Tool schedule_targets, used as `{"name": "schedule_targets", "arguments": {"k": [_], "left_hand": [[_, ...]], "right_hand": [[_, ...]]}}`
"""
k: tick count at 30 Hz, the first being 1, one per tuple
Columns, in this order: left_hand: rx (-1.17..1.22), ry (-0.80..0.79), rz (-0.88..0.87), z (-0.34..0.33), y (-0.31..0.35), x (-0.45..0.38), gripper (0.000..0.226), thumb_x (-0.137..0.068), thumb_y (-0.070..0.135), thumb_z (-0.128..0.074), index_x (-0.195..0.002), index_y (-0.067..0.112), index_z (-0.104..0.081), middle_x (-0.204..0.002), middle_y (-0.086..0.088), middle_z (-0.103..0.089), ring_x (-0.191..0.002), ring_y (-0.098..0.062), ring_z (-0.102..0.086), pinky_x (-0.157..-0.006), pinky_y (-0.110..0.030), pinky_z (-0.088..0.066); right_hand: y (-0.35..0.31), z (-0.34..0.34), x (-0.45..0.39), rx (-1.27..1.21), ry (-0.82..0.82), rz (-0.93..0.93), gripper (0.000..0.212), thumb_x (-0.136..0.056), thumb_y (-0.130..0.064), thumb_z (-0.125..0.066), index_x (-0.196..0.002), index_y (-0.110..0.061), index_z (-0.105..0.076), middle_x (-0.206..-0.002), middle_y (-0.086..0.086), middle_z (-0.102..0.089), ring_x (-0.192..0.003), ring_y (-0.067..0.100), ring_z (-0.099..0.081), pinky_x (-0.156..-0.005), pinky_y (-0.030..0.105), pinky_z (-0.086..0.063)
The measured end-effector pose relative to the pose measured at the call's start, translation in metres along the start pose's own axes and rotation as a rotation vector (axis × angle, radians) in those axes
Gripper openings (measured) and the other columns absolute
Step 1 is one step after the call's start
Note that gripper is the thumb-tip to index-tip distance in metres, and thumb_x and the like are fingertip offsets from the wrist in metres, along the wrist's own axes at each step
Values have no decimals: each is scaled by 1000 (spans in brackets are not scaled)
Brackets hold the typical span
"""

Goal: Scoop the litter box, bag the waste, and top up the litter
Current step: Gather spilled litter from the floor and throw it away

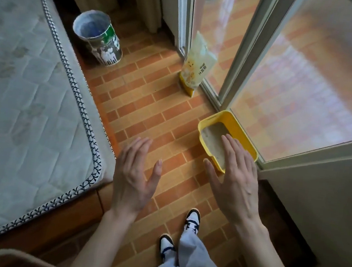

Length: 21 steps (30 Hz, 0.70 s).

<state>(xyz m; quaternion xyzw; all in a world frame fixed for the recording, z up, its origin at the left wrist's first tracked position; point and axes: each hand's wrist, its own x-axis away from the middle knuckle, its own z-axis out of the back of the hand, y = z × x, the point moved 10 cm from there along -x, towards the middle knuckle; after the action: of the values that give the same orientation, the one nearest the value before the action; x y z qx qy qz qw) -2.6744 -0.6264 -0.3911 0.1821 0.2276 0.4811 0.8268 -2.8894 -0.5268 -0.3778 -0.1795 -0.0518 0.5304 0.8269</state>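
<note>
A small yellow litter box (215,119) with pale grey litter sits on the tiled floor against the glass door frame. A yellow-and-clear bag of litter (198,65) leans upright against the door frame farther away. My right hand (234,176) hovers with straight fingers over the near side of the box and hides part of it. My left hand (134,176) is held out flat above the floor, left of the box. Both hands hold nothing. No scoop shows.
A round printed bin (98,39) with a liner stands at the back left, beside the mattress (31,99) that fills the left side. Glass sliding doors (303,80) close off the right. My two feet in sneakers (193,220) stand on the orange brick-pattern floor.
</note>
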Motion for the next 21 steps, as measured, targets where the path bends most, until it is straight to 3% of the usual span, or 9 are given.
{"name": "schedule_targets", "arguments": {"k": [6, 16, 21], "left_hand": [[18, 3, 32, -97, -67, 14, 52, -101, 38, -51, -140, 5, -59, -145, -10, -60, -140, -25, -50, -112, -55, -43], [13, -22, 24, -302, -197, 49, 49, -103, 34, -51, -143, 6, -57, -146, -10, -59, -142, -25, -49, -113, -53, -42], [-16, -25, 38, -395, -244, 79, 49, -105, 35, -49, -144, 6, -57, -146, -8, -59, -142, -25, -49, -116, -50, -40]], "right_hand": [[32, -116, -2, 6, -50, 21, 67, -103, -53, -46, -157, -15, -34, -162, 5, -37, -153, 18, -26, -125, 43, -24], [131, -343, 10, 28, -98, -17, 70, -101, -56, -45, -156, -14, -36, -161, 7, -39, -151, 21, -32, -120, 50, -32], [169, -445, 25, 34, -119, 18, 69, -100, -50, -55, -155, -12, -38, -159, 8, -41, -150, 23, -34, -118, 50, -35]]}}
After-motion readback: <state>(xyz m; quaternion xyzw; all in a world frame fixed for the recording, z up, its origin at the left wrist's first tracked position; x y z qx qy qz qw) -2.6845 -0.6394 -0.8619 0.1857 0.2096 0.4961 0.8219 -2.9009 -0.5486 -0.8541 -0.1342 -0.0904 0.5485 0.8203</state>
